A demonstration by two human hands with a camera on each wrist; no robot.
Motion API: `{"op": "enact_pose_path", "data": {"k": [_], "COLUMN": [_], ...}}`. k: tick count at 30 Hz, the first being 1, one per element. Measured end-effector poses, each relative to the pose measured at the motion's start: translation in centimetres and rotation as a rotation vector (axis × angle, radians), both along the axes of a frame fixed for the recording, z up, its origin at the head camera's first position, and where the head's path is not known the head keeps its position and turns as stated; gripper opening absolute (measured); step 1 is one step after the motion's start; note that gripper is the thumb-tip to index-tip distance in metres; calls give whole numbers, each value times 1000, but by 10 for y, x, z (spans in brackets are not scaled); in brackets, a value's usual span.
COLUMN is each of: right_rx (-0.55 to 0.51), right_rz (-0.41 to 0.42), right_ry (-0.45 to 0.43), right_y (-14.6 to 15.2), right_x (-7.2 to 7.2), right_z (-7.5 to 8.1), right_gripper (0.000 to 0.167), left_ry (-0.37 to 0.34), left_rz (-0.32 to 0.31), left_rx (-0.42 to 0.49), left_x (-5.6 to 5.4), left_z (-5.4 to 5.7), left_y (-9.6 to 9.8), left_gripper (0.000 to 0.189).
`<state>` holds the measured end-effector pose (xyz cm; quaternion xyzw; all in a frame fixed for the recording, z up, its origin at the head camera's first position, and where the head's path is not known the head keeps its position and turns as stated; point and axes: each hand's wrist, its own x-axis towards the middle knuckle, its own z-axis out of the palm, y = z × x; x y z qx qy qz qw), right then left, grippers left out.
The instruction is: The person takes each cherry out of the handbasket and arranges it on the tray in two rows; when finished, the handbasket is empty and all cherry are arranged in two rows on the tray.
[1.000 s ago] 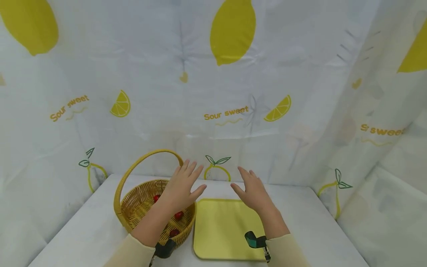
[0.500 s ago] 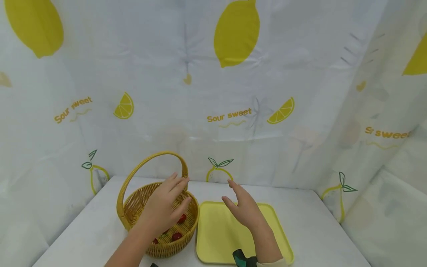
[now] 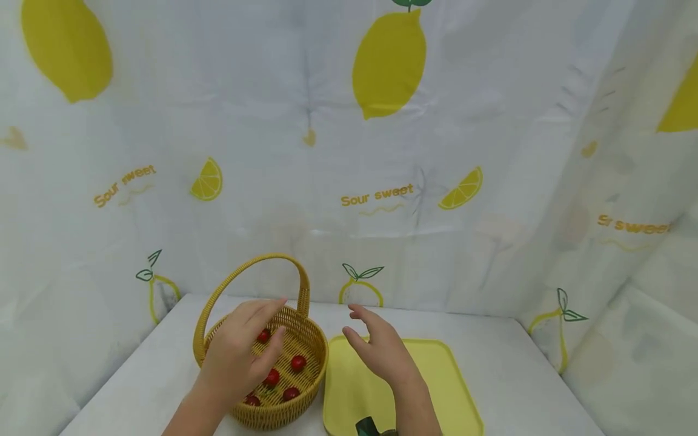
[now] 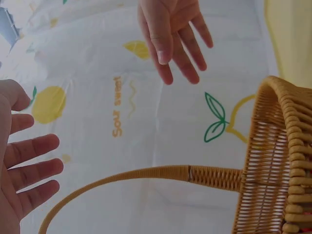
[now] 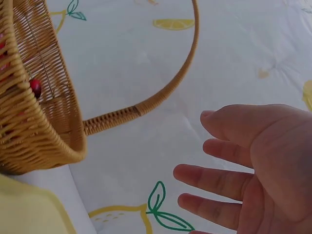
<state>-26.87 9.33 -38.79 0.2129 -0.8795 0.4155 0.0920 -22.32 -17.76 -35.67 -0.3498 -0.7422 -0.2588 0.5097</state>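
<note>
Saw wicker basket (image 3: 278, 417) upright on white counter (image 3: 509, 375), just L of yellow tray (image 3: 436, 375); couldn't tell re: contact w/ tray edge. Noted arched handle (image 4: 161, 172) on basket, rising well above tray level. Counted at least five small red fruits (image 3: 298, 363) inside basket, scattered over woven bottom, all L of tray. Found L hand (image 3: 237, 348) in air L of tray, overlapping basket in head view, fingers loosely spread w/ gaps btwn, thumb apart. Found R hand (image 3: 382, 351) in air, seen against tray, fingertips past far edge, fingers likewise spread, thumb apart. Spotted dark piece (image 3: 366, 426) at R wrist, against tray's near part. Saw lemon-print cloth (image 3: 245, 121) behind tray, incl. words "Sour sweet".
</note>
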Motion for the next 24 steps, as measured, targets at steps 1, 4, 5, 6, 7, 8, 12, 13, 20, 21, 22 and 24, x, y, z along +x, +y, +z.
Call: {"op": "enact_pose_path", "data": {"k": [1, 4, 5, 6, 7, 8, 12, 13, 20, 21, 22, 24], "right_rx": [-8, -18, -16, -12, -3, 10, 57, 69, 81, 77, 70, 66], "right_rz": [4, 7, 10, 14, 19, 29, 72, 80, 109, 106, 103, 86], "right_ry": [2, 17, 24, 34, 41, 52, 80, 81, -23, -39, -54, -77], "right_y": [-2, -12, -17, -22, -27, -33, -52, -56, -75, -77, -80, -84], "right_x": [1, 0, -1, -1, -3, -4, -9, -10, -16, -17, -18, -19], "right_z": [1, 2, 2, 2, 2, 2, 1, 0, -19, -22, -26, -32], "right_gripper": [51, 47, 46, 44, 43, 42, 38, 37, 33, 33, 33, 34], "left_ry": [14, 62, 79, 94, 110, 126, 178, 181, -43, -99, -159, -256], "left_rz": [2, 25, 39, 49, 58, 70, 129, 151, 309, 324, 336, 347], "left_rx": [14, 55, 68, 83, 101, 119, 216, 246, 423, 438, 456, 487], "left_x": [0, -1, -1, -2, -2, -3, -9, -10, -20, -21, -22, -25], "left_z": [1, 7, 9, 12, 14, 16, 20, 20, 9, 6, 3, -4], "left_y": [-3, -13, -17, -20, -24, -27, -37, -40, -54, -56, -56, -56], "left_gripper": [40, 39, 38, 38, 38, 37, 35, 35, 36, 37, 37, 37]}}
